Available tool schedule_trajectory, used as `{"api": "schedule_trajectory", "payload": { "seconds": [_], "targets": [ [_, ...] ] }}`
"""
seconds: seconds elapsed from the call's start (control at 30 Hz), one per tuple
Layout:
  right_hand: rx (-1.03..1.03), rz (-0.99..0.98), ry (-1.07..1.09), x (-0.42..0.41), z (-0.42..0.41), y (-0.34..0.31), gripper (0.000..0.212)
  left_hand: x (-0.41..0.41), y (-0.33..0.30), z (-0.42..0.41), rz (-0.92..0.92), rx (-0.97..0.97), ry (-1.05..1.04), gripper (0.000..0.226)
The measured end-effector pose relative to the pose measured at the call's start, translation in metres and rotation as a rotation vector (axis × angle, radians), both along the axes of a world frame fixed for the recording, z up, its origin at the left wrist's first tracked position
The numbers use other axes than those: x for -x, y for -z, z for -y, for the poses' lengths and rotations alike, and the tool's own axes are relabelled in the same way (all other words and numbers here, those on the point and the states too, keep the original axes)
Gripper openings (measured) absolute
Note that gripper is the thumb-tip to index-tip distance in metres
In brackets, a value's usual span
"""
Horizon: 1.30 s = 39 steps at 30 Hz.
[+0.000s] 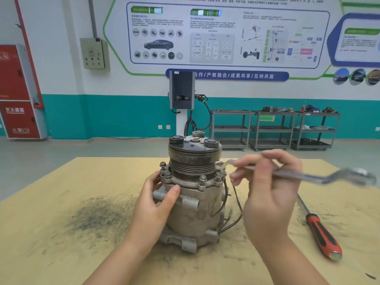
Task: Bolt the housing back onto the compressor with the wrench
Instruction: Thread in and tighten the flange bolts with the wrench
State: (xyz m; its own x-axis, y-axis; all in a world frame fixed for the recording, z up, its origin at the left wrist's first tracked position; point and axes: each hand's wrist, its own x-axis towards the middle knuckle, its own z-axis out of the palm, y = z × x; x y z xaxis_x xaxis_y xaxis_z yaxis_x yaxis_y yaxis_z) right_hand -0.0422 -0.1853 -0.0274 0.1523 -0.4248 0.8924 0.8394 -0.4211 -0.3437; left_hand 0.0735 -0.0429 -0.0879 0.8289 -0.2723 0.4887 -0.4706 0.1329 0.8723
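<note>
Workshop w/ a teal-banded wall is sitting behind a tan tabletop (pixel 61 233) smeared w/ dark filings. AC compressor (pixel 193 194) is standing upright mid-table, pulley end up, its flanged housing (pixel 185 182) sitting on the body w/ bolts (pixel 203 178) sticking up around the flange. Left hand (pixel 156 204) is bracing the compressor's left side, thumb pressing on the housing front, fingers wrapping behind. Right hand (pixel 269 190) is gripping a ring wrench (pixel 292 173), fingers curled round the shank; its ring end is hanging just above the right-side bolt, far end blurred. Red-handled screwdriver (pixel 320 231) is lying on the table to the right, well apart.
</note>
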Motion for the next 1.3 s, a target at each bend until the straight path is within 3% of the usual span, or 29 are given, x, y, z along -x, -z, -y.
{"api": "schedule_trajectory", "payload": {
  "seconds": [0.1, 0.17, 0.27, 0.4, 0.53, 0.67, 0.8, 0.9, 0.97, 1.07, 1.13, 1.3],
  "targets": [
    [-0.418, -0.109, -0.278, 0.001, 0.015, -0.010, 0.014, 0.000, 0.000, -0.001, 0.004, -0.022, -0.007, 0.053],
    [-0.590, -0.172, -0.416, -0.001, 0.024, -0.012, 0.017, -0.001, 0.001, -0.003, 0.010, -0.035, -0.008, 0.063],
    [-0.699, -0.236, -0.543, -0.006, 0.030, -0.011, 0.019, -0.002, 0.001, -0.004, -0.011, -0.045, 0.011, 0.071],
    [-0.682, -0.312, -0.582, -0.008, 0.036, -0.010, 0.018, 0.001, -0.002, -0.004, 0.019, -0.048, 0.017, 0.058],
    [-0.515, -0.242, -0.399, -0.007, 0.027, -0.004, 0.016, -0.001, -0.001, -0.005, 0.022, -0.047, 0.026, 0.063],
    [-0.017, -0.074, 0.092, -0.010, 0.004, 0.015, 0.013, -0.004, 0.001, -0.005, 0.023, -0.039, 0.051, 0.069],
    [0.381, -0.063, 0.316, -0.011, -0.003, 0.025, 0.010, -0.007, 0.003, -0.005, 0.041, -0.056, 0.043, 0.075],
    [0.471, -0.043, 0.360, -0.011, -0.003, 0.022, 0.009, -0.008, 0.003, -0.005, 0.044, -0.070, 0.034, 0.078],
    [0.306, -0.043, 0.246, -0.006, -0.002, 0.013, 0.013, -0.007, 0.003, -0.006, 0.047, -0.075, 0.037, 0.073],
    [-0.173, -0.093, -0.070, 0.002, 0.007, -0.002, 0.019, -0.005, 0.001, -0.007, 0.062, -0.099, 0.032, 0.070],
    [-0.386, -0.155, -0.264, 0.003, 0.015, -0.008, 0.023, -0.004, -0.002, -0.010, 0.103, -0.160, 0.023, 0.074],
    [-0.501, -0.312, -0.455, -0.004, 0.029, -0.008, 0.027, -0.005, -0.007, -0.014, 0.161, -0.258, 0.011, 0.083]
  ]
}}
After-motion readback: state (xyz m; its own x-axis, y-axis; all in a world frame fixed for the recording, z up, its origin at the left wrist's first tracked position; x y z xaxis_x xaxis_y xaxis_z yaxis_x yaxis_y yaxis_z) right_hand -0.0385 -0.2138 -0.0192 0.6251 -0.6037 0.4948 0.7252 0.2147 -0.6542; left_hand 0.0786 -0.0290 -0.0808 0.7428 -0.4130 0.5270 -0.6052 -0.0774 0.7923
